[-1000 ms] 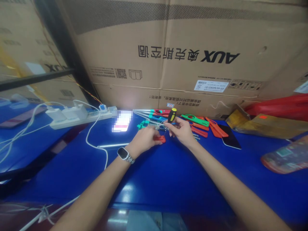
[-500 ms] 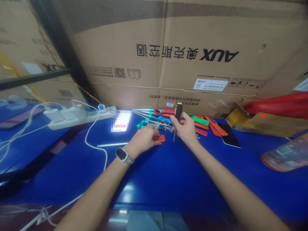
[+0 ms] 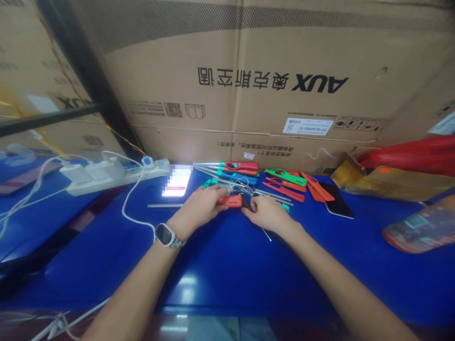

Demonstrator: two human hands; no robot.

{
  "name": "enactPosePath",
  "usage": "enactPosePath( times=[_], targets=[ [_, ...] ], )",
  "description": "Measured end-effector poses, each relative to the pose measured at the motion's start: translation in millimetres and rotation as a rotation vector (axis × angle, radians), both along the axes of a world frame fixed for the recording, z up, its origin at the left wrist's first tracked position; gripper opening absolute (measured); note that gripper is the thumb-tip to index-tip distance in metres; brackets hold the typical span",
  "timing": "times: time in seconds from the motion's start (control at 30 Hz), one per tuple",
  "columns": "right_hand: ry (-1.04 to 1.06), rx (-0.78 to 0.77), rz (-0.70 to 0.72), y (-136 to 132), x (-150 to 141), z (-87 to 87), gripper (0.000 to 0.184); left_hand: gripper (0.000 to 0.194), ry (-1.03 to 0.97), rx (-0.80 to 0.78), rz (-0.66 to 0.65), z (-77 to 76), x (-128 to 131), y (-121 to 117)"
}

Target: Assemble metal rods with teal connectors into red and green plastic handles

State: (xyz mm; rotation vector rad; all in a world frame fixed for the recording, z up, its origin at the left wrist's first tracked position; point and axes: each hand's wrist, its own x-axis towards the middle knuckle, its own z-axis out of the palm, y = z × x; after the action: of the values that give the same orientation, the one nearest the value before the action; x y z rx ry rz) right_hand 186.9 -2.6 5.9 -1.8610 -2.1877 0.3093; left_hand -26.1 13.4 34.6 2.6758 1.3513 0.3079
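Note:
My left hand (image 3: 197, 210) is closed on the end of a red plastic lighter handle (image 3: 232, 202), held low over the blue table. Close beside it, my right hand (image 3: 267, 211) wraps round a screwdriver (image 3: 246, 204). The dark handle of the screwdriver points at the red piece, and its thin shaft sticks out below the hand toward the lower right. Just behind the hands lie several stick lighters, among them a red one (image 3: 243, 166) and a blue one (image 3: 238, 177), with loose metal tubes and thin wires (image 3: 245, 185).
Green (image 3: 286, 176) and orange handle shells (image 3: 316, 187) lie at right, by a dark phone (image 3: 339, 206). A lit phone (image 3: 176, 182) and a power strip (image 3: 117, 177) with white cables are at left. A large cardboard box (image 3: 231, 94) stands behind the table.
My right hand has turned the screwdriver over, from handle up to handle beside the red piece, and lowered. My left hand keeps the red handle, which shows more now.

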Motion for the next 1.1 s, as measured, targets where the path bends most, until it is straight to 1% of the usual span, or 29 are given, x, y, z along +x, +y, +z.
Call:
enactPosePath(
  times=[0.1,0.17,0.2,0.27,0.3,0.33,0.4,0.47,0.53,0.57,0.63,0.73,0.83,0.87,0.93,1.1],
  targets=[
    [0.045,0.002,0.016,-2.9,4.9,7.0,0.027,0.021,-0.029,0.095,-0.014,3.9,2.4,-3.7],
    [0.107,0.054,0.038,-6.2,8.1,14.6,0.023,0.024,-0.045,0.144,-0.054,4.7,4.8,-4.4],
    [0.14,0.094,0.061,-8.0,9.4,18.8,0.03,0.026,-0.05,0.165,-0.079,5.2,6.5,-4.0],
    [0.168,0.183,0.149,-10.2,11.7,26.8,0.052,0.029,-0.056,0.199,-0.135,7.7,11.7,-1.4],
    [0.157,0.225,0.196,-9.9,12.9,30.1,0.059,0.03,-0.061,0.211,-0.166,10.0,15.2,0.8],
    [0.132,0.262,0.233,-8.5,14.4,33.0,0.061,0.03,-0.068,0.22,-0.199,12.9,19.1,3.8],
    [0.075,0.312,0.265,-1.4,19.0,37.5,0.055,0.028,-0.084,0.23,-0.258,20.0,26.5,12.3],
    [0.045,0.338,0.248,10.6,26.5,41.1,0.048,0.029,-0.095,0.239,-0.284,26.8,30.8,24.7],
    [0.035,0.359,0.215,25.9,36.5,44.0,0.044,0.036,-0.091,0.265,-0.246,31.1,29.2,41.1],
    [0.041,0.376,0.209,34.4,41.8,45.0,0.041,0.04,-0.092,0.282,-0.196,31.9,26.1,50.6],
    [0.057,0.403,0.199,52.3,51.4,45.9,0.038,0.039,-0.083,0.294,-0.112,30.4,17.0,71.2],
    [0.029,0.389,0.137,79.9,58.4,45.0,0.042,0.032,-0.094,0.288,-0.048,22.3,4.8,101.3],
    [0.001,0.398,0.145,104.1,55.1,40.7,0.028,0.031,-0.039,0.29,0.017,11.0,3.7,123.5],
    [0.001,0.414,0.154,110.4,52.8,38.1,0.026,0.031,-0.032,0.303,0.049,7.1,5.8,128.4],
    [0.011,0.464,0.151,119.8,48.1,30.5,0.027,0.032,-0.029,0.327,0.11,-0.7,11.3,134.6],
    [-0.014,0.659,0.07,128.1,42.7,6.3,0.032,0.028,-0.022,0.345,0.184,-16.4,19.2,136.8]
  ],
)
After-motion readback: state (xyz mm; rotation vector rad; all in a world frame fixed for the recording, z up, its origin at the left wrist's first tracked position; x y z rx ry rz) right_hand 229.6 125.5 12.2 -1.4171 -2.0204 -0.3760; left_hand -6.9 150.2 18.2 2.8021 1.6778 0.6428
